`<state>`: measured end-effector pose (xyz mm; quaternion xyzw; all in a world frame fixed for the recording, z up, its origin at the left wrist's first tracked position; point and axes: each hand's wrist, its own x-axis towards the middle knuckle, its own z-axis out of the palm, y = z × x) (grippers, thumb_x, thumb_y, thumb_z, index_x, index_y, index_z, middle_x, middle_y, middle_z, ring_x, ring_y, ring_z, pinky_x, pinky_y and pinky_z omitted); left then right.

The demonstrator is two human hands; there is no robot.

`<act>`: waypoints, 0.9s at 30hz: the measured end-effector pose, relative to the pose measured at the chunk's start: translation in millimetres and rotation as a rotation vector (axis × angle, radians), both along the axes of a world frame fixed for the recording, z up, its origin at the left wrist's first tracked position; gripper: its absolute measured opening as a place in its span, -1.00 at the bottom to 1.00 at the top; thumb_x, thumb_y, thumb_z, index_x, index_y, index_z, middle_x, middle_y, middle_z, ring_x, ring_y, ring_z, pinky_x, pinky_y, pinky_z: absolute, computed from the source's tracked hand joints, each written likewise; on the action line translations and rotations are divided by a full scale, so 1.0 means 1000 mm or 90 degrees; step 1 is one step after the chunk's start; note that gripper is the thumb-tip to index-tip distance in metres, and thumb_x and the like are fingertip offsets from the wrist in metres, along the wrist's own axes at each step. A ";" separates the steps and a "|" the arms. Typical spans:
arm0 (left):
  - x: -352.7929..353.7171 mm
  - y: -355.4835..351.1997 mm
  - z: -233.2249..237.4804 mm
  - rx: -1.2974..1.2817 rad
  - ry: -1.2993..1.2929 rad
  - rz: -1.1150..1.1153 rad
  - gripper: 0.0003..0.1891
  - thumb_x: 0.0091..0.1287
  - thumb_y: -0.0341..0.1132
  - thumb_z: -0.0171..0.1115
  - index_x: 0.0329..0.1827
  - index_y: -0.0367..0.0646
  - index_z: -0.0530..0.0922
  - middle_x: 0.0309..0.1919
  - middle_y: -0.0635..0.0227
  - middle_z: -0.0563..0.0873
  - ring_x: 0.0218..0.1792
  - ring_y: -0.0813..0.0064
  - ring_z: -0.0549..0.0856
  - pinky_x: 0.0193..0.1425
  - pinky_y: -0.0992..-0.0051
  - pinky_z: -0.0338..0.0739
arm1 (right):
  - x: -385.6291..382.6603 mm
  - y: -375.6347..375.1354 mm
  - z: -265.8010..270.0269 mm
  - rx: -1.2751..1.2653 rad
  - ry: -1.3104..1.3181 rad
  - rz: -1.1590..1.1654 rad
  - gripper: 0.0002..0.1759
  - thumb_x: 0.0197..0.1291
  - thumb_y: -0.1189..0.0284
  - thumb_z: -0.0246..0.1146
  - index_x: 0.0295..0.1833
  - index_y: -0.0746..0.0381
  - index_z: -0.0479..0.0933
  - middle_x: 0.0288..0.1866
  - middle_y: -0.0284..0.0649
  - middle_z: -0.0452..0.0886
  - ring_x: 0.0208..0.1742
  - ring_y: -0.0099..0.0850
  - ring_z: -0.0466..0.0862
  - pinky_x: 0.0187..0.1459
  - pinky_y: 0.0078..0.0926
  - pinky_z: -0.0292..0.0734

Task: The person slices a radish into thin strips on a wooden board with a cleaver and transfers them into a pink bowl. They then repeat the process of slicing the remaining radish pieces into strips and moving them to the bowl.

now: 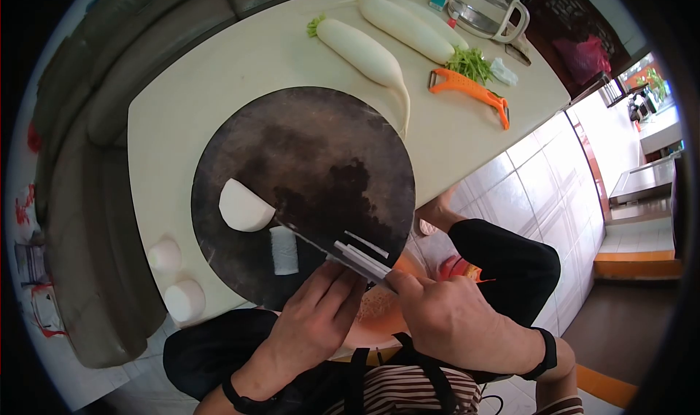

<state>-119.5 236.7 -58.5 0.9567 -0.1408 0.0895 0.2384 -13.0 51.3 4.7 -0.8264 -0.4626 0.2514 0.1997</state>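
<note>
My right hand (452, 313) is closed round the handle of a kitchen knife (313, 240), its blade slanting up and left across the near edge of a dark round cutting board (306, 116). Against the blade's far side lie cut white radish sticks (361, 260), with one thin stick (366, 244) just beyond. My left hand (310, 320) is on the blade's near side, fingers bent and pressed together at the board's edge; whatever is under them is hidden. A thick half-round radish chunk (244, 207) and a flat rectangular radish piece (284, 251) rest on the board's left part.
Whole white radishes (361, 51) lie at the table's far side, beside an orange peeler (470, 94) and a glass pot (481, 7). Two radish chunks (184, 300) sit at the left edge. An orange basin (379, 316) stands below my hands.
</note>
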 end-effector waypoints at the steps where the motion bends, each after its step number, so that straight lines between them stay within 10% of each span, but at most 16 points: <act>1: 0.000 0.000 0.001 0.008 0.000 -0.005 -0.65 0.16 -0.44 0.23 0.02 -0.41 0.64 0.07 0.07 0.59 0.16 0.04 0.56 0.21 0.20 0.60 | 0.001 -0.003 0.001 0.003 0.007 0.002 -0.51 0.02 0.65 0.21 0.14 0.52 0.42 -0.55 -0.03 0.55 -0.59 -0.13 0.63 -0.57 -0.28 0.45; 20: -0.004 0.001 -0.005 -0.034 0.029 0.002 -0.74 0.12 -0.44 0.27 -0.13 -0.37 0.68 -0.05 0.15 0.59 0.08 0.06 0.57 0.14 0.21 0.62 | -0.009 0.011 -0.001 0.063 -0.109 0.039 -0.80 0.10 0.59 0.20 -0.18 0.47 0.40 -0.58 -0.09 0.54 -0.65 -0.25 0.63 -0.64 -0.38 0.49; 27: -0.002 -0.003 -0.005 0.002 -0.045 0.022 -0.66 0.14 -0.48 0.24 -0.01 -0.41 0.65 0.04 0.09 0.59 0.13 0.08 0.57 0.13 0.25 0.64 | -0.006 -0.002 -0.004 0.006 0.007 -0.003 -0.51 0.01 0.64 0.22 0.13 0.48 0.40 -0.53 -0.01 0.56 -0.56 -0.09 0.64 -0.57 -0.27 0.46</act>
